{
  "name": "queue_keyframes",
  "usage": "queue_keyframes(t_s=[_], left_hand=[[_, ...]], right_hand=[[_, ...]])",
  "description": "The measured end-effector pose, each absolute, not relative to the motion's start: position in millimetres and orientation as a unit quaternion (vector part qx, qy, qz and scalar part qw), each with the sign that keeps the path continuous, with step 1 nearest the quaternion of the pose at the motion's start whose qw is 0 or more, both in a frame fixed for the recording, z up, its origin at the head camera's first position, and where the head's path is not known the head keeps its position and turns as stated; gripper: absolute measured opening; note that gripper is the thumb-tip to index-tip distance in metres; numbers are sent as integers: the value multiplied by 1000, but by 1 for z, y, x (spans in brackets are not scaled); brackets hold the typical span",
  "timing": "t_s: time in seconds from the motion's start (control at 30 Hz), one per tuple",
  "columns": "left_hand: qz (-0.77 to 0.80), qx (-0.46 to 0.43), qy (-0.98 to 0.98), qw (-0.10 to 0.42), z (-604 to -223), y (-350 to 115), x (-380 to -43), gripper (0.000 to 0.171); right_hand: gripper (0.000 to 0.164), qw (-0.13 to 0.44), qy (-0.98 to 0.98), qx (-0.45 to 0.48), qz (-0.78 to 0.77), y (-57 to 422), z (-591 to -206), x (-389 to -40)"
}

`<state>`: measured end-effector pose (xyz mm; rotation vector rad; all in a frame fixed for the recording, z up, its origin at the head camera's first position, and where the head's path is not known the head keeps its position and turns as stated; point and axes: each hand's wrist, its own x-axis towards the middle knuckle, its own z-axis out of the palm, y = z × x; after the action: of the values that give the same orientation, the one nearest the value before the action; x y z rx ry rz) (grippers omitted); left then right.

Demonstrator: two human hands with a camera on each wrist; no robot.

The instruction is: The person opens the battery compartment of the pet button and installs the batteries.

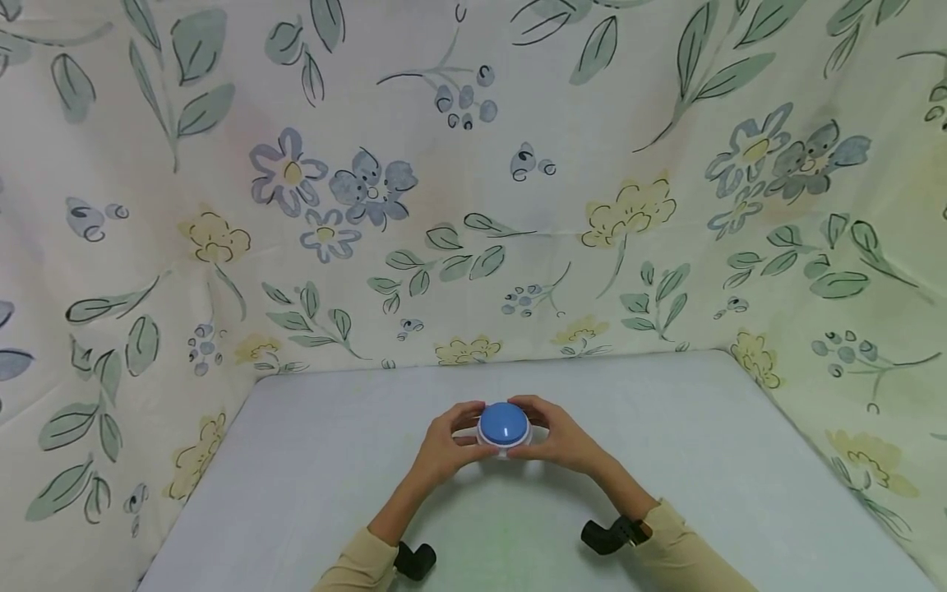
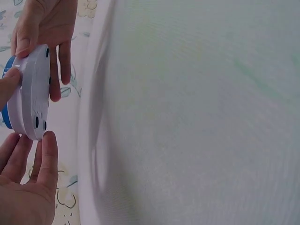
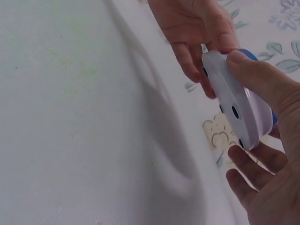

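Note:
A round push button with a blue dome (image 1: 504, 423) and a white base (image 2: 29, 93) is held between both hands, raised above the table. My left hand (image 1: 447, 448) grips its left side, thumb on the near edge and fingers toward the far side. From the right, my right hand (image 1: 556, 436) holds it in the same way. In the right wrist view the white underside (image 3: 229, 101) is tilted into sight, with several small dark feet (image 3: 235, 112). The blue top is mostly turned away from both wrist cameras.
A table covered in pale cloth (image 1: 333, 427) lies beneath the hands. Behind it and at both sides hangs a floral curtain (image 1: 444, 181). Black wrist devices are strapped on the left wrist (image 1: 416, 561) and the right wrist (image 1: 610, 536), below beige sleeves.

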<state>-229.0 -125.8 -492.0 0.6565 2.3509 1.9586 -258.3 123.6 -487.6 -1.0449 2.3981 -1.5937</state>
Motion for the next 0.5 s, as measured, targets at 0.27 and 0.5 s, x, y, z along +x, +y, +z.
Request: queue_keyframes(t_s=[0.27, 0.5], left_hand=[[607, 207, 767, 6, -493, -127, -230, 60], [619, 203, 758, 33, -488, -125, -227, 59]], right_hand=[[70, 53, 777, -358, -514, 129, -491, -259], [68, 54, 797, -347, -491, 133, -486, -255]])
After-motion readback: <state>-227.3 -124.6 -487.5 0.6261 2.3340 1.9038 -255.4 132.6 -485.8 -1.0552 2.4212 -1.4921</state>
